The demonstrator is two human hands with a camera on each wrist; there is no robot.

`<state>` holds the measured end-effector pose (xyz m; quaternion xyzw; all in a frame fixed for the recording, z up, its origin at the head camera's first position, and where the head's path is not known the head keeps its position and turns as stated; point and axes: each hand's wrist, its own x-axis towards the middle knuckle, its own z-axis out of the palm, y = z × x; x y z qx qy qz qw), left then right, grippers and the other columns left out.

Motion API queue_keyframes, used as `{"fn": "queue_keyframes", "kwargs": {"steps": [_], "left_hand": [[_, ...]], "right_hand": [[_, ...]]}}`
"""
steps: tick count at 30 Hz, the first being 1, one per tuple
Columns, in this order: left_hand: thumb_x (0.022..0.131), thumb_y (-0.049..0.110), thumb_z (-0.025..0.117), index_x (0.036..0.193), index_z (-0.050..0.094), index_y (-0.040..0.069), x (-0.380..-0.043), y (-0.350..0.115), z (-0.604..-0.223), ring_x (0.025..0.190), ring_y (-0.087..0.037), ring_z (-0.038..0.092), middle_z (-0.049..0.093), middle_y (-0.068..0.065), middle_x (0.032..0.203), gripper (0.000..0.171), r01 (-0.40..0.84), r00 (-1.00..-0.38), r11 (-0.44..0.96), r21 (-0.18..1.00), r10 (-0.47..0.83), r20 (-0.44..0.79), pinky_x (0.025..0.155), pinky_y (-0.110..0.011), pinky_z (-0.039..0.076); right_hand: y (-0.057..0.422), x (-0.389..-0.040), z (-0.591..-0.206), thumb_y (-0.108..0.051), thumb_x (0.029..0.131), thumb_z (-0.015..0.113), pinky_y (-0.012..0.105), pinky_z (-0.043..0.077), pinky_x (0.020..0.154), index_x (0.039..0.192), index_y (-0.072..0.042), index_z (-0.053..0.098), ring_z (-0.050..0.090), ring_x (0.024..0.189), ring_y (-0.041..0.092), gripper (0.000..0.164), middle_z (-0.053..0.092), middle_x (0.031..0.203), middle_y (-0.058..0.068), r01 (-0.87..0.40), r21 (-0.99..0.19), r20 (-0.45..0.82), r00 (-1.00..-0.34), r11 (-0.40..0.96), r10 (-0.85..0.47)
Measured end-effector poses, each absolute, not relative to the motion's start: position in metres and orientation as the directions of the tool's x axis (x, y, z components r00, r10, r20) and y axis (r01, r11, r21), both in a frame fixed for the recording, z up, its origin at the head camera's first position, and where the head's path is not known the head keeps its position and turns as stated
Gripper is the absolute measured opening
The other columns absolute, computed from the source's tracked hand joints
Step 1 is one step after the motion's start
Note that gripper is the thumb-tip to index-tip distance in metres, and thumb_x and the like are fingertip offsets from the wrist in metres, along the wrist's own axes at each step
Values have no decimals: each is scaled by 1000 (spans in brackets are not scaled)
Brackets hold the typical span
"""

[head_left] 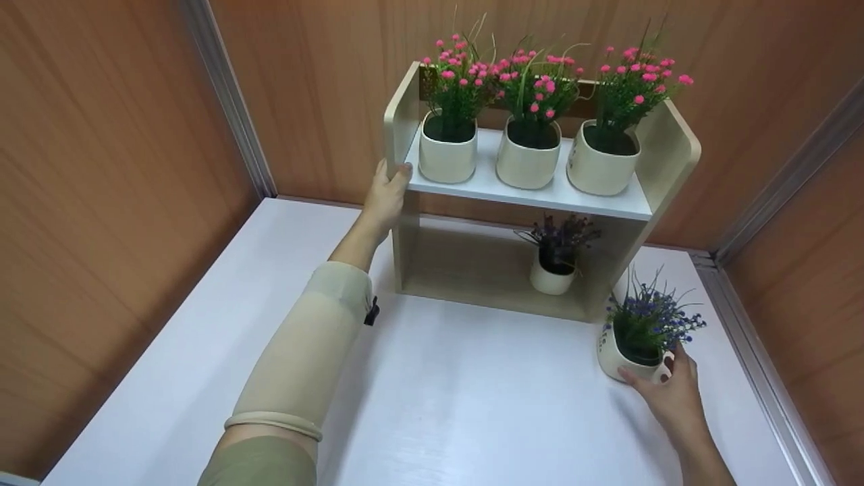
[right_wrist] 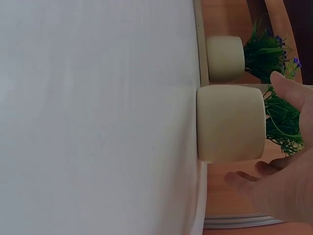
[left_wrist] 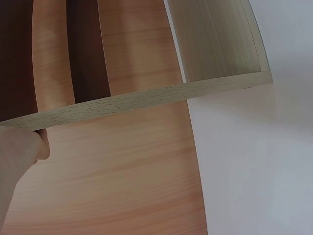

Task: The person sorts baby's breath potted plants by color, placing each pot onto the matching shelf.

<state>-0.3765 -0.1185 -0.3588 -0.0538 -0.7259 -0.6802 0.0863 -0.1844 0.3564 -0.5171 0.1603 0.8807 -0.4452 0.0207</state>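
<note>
My left hand (head_left: 388,199) grips the left side panel of a two-tier wooden shelf (head_left: 523,312), thumb at the front edge; the left wrist view shows the panel (left_wrist: 142,99) running past that hand. At the shelf's right foot, a cream pot (head_left: 611,354) of artificial purple flowers (head_left: 651,314) stands upright on the white table. Around this pot, my right hand (head_left: 675,398) spreads thumb and fingers. The right wrist view shows a gap between the fingers (right_wrist: 239,181) and the pot (right_wrist: 231,125).
Three cream pots with pink flowers, left (head_left: 447,156), middle (head_left: 528,162) and right (head_left: 603,165), line the upper tier. Another pot with purple flowers (head_left: 553,277) is on the lower tier's right. Wood-grain walls (head_left: 324,101) with metal corner strips surround the white table (head_left: 472,405).
</note>
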Motion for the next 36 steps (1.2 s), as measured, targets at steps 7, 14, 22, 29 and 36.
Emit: {"fn": "queue_keyframes", "kwargs": {"steps": [7, 14, 22, 29, 36], "left_hand": [[107, 37, 45, 156, 30, 14, -375, -119, -360, 156, -25, 23, 32, -7, 161, 56, 203, -978, 72, 977, -36, 206, 130, -45, 15], [106, 43, 45, 158, 25, 19, -375, -121, -357, 158, -23, 17, 27, -2, 165, 61, 136, -990, 106, 985, -30, 140, 130, -45, 13], [106, 41, 45, 158, 26, 19, -376, -120, -357, 157, -24, 21, 30, -4, 163, 59, 134, -990, 103, 986, -36, 138, 130, -46, 15], [106, 42, 44, 157, 26, 21, -375, -119, -357, 157, -24, 21, 31, -2, 164, 58, 129, -990, 113, 985, -38, 134, 130, -47, 15], [106, 44, 43, 158, 24, 21, -375, -121, -358, 158, -23, 19, 30, -2, 165, 60, 121, -992, 106, 987, -29, 125, 130, -45, 14]], "right_hand": [[363, -194, -523, -51, 81, 81, 60, 20, 124, 159, -6, -17, 5, 152, 55, 133, -14, 165, 29, 288, -789, -226, -957, 543, 179], [364, -195, -523, -53, 86, 75, 58, 27, 122, 158, -1, -14, 9, 151, 55, 125, -7, 166, 29, 311, -768, -245, -950, 561, 192], [366, -195, -524, -59, 87, 71, 57, 29, 121, 158, 0, -12, 15, 151, 54, 124, -3, 165, 30, 341, -757, -274, -940, 557, 203], [367, -194, -523, -60, 87, 71, 58, 29, 120, 159, -1, -8, 13, 152, 52, 122, -2, 166, 27, 364, -760, -290, -932, 539, 220], [363, -186, -517, -59, 87, 72, 58, 31, 119, 160, -4, -7, 13, 152, 51, 121, -2, 167, 25, 368, -771, -292, -930, 520, 224]]}}
